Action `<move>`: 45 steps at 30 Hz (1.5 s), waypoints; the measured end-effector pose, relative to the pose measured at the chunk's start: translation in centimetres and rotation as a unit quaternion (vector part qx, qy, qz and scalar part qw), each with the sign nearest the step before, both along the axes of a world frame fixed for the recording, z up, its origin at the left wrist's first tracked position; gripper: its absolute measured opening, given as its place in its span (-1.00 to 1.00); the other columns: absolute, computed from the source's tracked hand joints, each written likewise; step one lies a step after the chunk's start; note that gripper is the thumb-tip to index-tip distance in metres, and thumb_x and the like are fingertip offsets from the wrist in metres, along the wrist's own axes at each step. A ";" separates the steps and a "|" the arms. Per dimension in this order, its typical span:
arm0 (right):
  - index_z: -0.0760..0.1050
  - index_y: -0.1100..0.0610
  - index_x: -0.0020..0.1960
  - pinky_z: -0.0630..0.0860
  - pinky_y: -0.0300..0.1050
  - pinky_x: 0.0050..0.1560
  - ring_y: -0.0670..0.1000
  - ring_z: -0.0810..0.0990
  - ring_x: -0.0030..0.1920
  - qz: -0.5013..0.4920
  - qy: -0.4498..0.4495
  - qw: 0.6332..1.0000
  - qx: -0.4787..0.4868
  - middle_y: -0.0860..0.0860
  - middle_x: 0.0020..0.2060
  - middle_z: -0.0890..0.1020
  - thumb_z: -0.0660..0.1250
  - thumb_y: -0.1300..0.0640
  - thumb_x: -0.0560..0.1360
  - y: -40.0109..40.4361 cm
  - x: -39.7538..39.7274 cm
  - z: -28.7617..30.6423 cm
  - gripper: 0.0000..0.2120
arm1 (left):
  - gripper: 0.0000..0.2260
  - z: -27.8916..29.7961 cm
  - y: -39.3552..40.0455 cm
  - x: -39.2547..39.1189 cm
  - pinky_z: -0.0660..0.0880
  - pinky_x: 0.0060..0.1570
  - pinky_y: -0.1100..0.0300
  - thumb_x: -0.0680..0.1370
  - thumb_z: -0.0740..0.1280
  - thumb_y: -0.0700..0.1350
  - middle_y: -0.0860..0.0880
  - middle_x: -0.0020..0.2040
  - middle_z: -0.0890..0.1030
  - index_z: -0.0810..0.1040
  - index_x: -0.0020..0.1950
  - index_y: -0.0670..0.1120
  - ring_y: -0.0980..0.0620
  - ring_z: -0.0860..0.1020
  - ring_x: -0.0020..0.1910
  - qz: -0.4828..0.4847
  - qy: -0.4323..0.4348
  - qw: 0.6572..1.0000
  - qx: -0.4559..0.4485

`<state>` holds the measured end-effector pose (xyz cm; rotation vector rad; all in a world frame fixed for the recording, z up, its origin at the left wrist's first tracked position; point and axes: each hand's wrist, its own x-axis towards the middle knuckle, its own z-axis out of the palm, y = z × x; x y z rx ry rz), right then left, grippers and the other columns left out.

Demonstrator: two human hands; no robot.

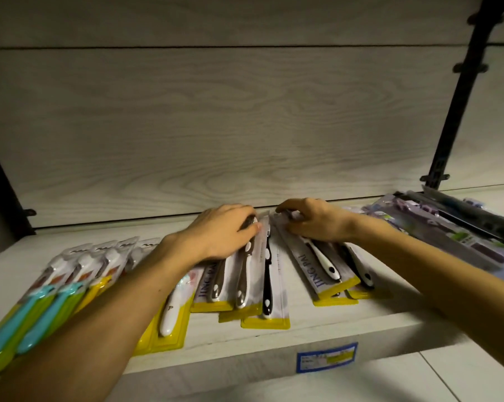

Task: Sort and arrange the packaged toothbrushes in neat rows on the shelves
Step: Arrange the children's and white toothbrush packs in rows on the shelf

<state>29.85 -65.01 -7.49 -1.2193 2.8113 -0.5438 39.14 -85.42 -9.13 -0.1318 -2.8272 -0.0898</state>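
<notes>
The fingers [252, 226] of the left hand [224, 230] curl over the far top ends of the middle packs [245, 285], pinching them, and the right hand [314, 220] likewise curls its fingers onto the top of the right-hand packs [329, 274]; both grip packaged toothbrushes. Nearest the shelf's front edge [274, 340] lie the yellow card bottoms and brush handles; each pack's long axis runs front to back, heads pointing toward the back panel [245, 126]. The middle group fans slightly left, the right group leans right, a bare gap between them. Each hand is nearer its own group. Squaring them probably means swinging both tops inward. Teal-handled packs [42, 314] sit already aligned at the left.
</notes>
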 end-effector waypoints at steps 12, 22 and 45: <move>0.67 0.07 0.14 0.58 -0.25 -0.05 -0.10 0.66 -0.06 -0.010 0.046 0.982 -0.182 -0.05 0.00 0.71 0.47 0.18 0.46 1.0 -0.1 -0.1 -0.74 | -0.70 1.5 -0.2 0.0 0.45 -0.13 0.13 0.51 0.28 0.20 0.03 0.09 0.68 0.64 0.11 0.11 -0.08 0.62 0.07 0.071 0.020 0.997 -0.032; 0.65 0.07 0.16 0.62 -0.13 0.04 -0.10 0.66 0.00 -0.005 0.036 0.986 -0.163 -0.07 0.03 0.71 0.49 0.08 0.47 1.2 0.2 -0.4 -0.73 | -0.77 1.2 0.0 0.1 0.46 -0.17 0.17 0.50 0.32 0.20 0.16 0.01 0.67 0.65 0.08 0.19 0.09 0.61 -0.01 0.011 0.047 0.999 -0.010; 0.60 0.10 0.27 0.61 -0.01 0.16 -0.01 0.65 0.12 -0.009 0.073 0.991 -0.110 0.02 0.16 0.68 0.33 0.08 0.58 1.4 0.7 -0.6 -0.71 | -0.65 -0.2 2.1 -0.3 0.48 0.10 0.07 0.48 0.42 0.22 0.05 0.06 0.60 0.64 0.22 0.15 0.05 0.54 0.06 -0.004 0.012 0.989 0.145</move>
